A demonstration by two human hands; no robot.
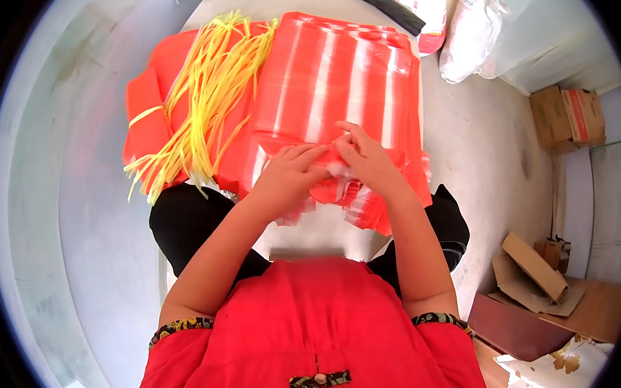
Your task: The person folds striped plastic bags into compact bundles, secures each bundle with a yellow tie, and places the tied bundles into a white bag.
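Observation:
A stack of red-and-white striped plastic bags (332,73) lies in front of me, its crumpled near edge hanging toward my lap. My left hand (290,175) is closed on the near edge of the top bag, thumb below and fingers over the plastic. Close beside it, my right hand (368,161) pinches the same bag's gathered edge, with one finger sticking out. What lies between the fingertips is partly hidden. To the left, a loose bundle of thin yellow strips (210,94) is spread over more red plastic bags (145,125), one strip wrapped round a folded bunch.
A black roll-like object (383,6) and a white plastic sack (472,31) are at the far right. Cardboard boxes (568,119) stand by the right wall. An opened carton (536,280) lies at lower right. My knees flank the stack.

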